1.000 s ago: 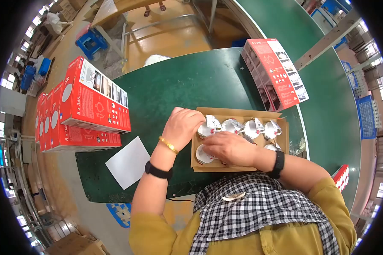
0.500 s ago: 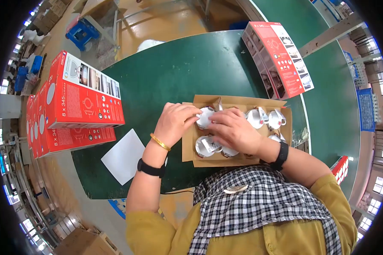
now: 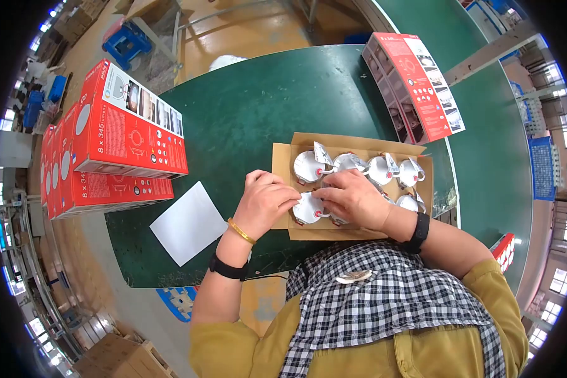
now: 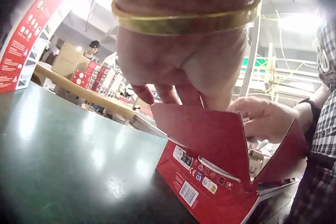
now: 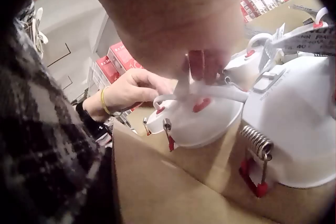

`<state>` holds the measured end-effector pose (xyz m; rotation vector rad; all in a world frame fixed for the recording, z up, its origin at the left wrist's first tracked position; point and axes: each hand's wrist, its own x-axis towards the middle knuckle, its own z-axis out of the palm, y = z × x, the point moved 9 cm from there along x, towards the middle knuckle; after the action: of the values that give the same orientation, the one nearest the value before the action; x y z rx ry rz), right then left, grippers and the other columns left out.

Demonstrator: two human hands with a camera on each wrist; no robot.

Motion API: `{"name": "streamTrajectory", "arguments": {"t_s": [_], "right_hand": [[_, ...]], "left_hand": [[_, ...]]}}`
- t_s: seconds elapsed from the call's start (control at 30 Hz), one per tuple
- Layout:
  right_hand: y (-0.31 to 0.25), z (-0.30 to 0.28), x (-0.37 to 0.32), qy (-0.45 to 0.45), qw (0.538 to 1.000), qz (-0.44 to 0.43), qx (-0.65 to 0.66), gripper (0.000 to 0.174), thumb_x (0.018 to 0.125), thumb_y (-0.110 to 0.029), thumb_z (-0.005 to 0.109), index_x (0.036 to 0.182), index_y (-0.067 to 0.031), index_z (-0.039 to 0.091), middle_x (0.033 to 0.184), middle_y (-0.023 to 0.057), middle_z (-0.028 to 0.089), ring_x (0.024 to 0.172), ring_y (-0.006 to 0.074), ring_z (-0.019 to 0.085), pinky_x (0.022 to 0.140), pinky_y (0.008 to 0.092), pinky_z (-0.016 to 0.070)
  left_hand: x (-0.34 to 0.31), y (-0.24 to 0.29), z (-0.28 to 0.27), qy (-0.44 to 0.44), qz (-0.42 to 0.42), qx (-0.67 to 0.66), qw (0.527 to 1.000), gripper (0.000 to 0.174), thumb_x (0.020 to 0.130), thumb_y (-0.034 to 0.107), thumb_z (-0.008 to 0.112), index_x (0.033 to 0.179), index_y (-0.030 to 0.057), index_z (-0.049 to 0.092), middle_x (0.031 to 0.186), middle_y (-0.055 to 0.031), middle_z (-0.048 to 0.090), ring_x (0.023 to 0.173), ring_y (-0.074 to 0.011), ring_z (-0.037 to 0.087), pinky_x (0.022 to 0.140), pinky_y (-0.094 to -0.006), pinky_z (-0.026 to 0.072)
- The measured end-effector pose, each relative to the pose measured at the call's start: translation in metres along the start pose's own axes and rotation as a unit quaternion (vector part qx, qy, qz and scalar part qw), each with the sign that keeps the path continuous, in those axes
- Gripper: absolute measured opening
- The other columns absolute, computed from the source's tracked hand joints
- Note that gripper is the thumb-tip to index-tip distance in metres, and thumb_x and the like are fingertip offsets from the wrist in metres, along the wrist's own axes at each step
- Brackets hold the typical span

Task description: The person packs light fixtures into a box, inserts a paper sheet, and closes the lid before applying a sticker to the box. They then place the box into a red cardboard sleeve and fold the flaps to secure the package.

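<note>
White downlights with spring clips, cables and paper tags lie in two rows in an open cardboard box (image 3: 282,160). Both hands are at the front-left downlight (image 3: 305,208). The left hand (image 3: 268,201) has its bunched fingertips right at this downlight's upper left edge; whether they pinch it I cannot tell. From the other side, the right hand (image 3: 356,200) reaches in over the front row, its fingers pinching a pale tag (image 5: 184,81) beside the white cable. The back-left downlight (image 3: 307,167) has its tag (image 3: 322,153) sticking up.
Red printed boxes (image 3: 129,126) are stacked at the left of the green table (image 3: 258,94). A white sheet (image 3: 188,223) lies between them and the cardboard box. Another red box (image 3: 416,88) stands at the back right, near the metal post (image 3: 491,53).
Both hands have moved from the back-left downlight to the front-left one. The tag that lay across the front-left downlight has been lifted off its top. The back-left downlight is now uncovered.
</note>
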<state>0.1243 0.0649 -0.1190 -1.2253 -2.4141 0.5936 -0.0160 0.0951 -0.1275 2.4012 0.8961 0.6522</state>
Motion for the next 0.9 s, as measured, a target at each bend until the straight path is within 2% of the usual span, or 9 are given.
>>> {"name": "streamTrajectory", "arguments": {"t_s": [0.1,0.17,0.23,0.3,0.43,0.5,0.57,0.63,0.9], "right_hand": [[-0.001,-0.034,-0.004,0.073,0.996,0.005,0.042,0.029,0.083,-0.008,0.068,0.111,-0.0136,0.067,0.101,0.0082,0.066,0.094,0.0289,0.064,0.082,0.0419,0.0497],[0.036,-0.047,-0.031,0.102,0.982,0.118,0.104,0.023,0.082,-0.009,0.07,0.105,-0.0112,0.069,0.103,0.0076,0.066,0.095,0.028,0.063,0.082,0.0409,0.0514],[0.043,-0.051,-0.053,0.065,0.986,0.125,0.084,0.023,0.08,-0.009,0.072,0.103,-0.0106,0.069,0.102,0.0063,0.066,0.097,0.0265,0.063,0.082,0.0397,0.0528],[0.018,-0.044,-0.066,-0.007,0.999,0.013,0.04,0.022,0.08,-0.011,0.073,0.102,-0.0111,0.069,0.101,0.0055,0.065,0.097,0.0258,0.063,0.084,0.0387,0.0523],[0.014,-0.029,-0.076,-0.005,1.0,0.02,-0.006,0.025,0.078,-0.018,0.075,0.102,-0.0139,0.07,0.107,0.0029,0.063,0.104,0.0232,0.06,0.092,0.0373,0.0473],[0.016,-0.023,-0.081,-0.001,1.0,0.024,-0.012,0.025,0.078,-0.02,0.075,0.103,-0.0154,0.07,0.107,0.0027,0.062,0.106,0.0224,0.059,0.094,0.037,0.0452],[0.015,-0.022,-0.082,0.001,0.999,0.019,-0.045,0.025,0.08,-0.022,0.073,0.104,-0.0161,0.07,0.108,0.0035,0.063,0.107,0.0231,0.059,0.095,0.0369,0.0445],[0.014,-0.021,-0.084,0.011,0.998,0.019,-0.053,0.025,0.081,-0.023,0.072,0.105,-0.016,0.069,0.11,0.0041,0.063,0.108,0.0233,0.059,0.096,0.0372,0.0441],[0.017,-0.02,-0.088,0.045,0.997,0.014,-0.066,0.026,0.083,-0.023,0.069,0.107,-0.0139,0.069,0.112,0.0064,0.065,0.109,0.0238,0.059,0.094,0.0375,0.044]], "left_hand": [[0.004,0.003,-0.004,0.014,-0.003,-0.008,1.0,0.008,0.078,0.016,0.075,0.086,0.0146,0.073,0.086,0.0026,0.071,0.092,-0.0167,0.063,0.097,-0.0385,0.0362],[0.009,0.01,-0.017,0.045,-0.023,-0.035,0.998,0.008,0.079,0.013,0.075,0.086,0.0124,0.072,0.086,0.0007,0.071,0.087,-0.0176,0.065,0.097,-0.0393,0.0379],[0.014,0.016,-0.025,0.062,-0.034,-0.046,0.996,0.008,0.079,0.011,0.075,0.087,0.0108,0.071,0.087,-0.0013,0.071,0.087,-0.0182,0.065,0.095,-0.0394,0.0397],[0.025,0.03,-0.025,0.058,-0.01,-0.06,0.996,0.009,0.079,0.009,0.075,0.087,0.0093,0.071,0.087,-0.0024,0.071,0.087,-0.0191,0.065,0.091,-0.0377,0.0425],[0.052,0.053,-0.001,0.016,0.021,-0.079,0.997,0.009,0.079,0.01,0.074,0.087,0.0097,0.07,0.088,-0.0024,0.071,0.089,-0.0211,0.064,0.086,-0.0347,0.0448],[0.059,0.065,0.023,-0.037,0.086,-0.03,0.995,0.008,0.079,0.013,0.073,0.085,0.0098,0.069,0.086,-0.002,0.07,0.089,-0.0217,0.064,0.085,-0.0357,0.045],[0.06,0.064,0.042,-0.067,0.098,-0.013,0.993,0.006,0.078,0.014,0.071,0.083,0.011,0.069,0.081,-0.0013,0.068,0.085,-0.0218,0.063,0.081,-0.0365,0.045],[0.058,0.066,0.063,-0.132,0.118,0.075,0.981,0.005,0.077,0.014,0.071,0.082,0.0124,0.07,0.075,-0.0013,0.066,0.078,-0.0218,0.061,0.077,-0.037,0.0439],[0.052,0.057,0.069,-0.137,0.099,0.044,0.985,0.005,0.078,0.015,0.072,0.082,0.0134,0.07,0.072,0.0003,0.066,0.07,-0.0196,0.061,0.069,-0.0361,0.0427]]}}
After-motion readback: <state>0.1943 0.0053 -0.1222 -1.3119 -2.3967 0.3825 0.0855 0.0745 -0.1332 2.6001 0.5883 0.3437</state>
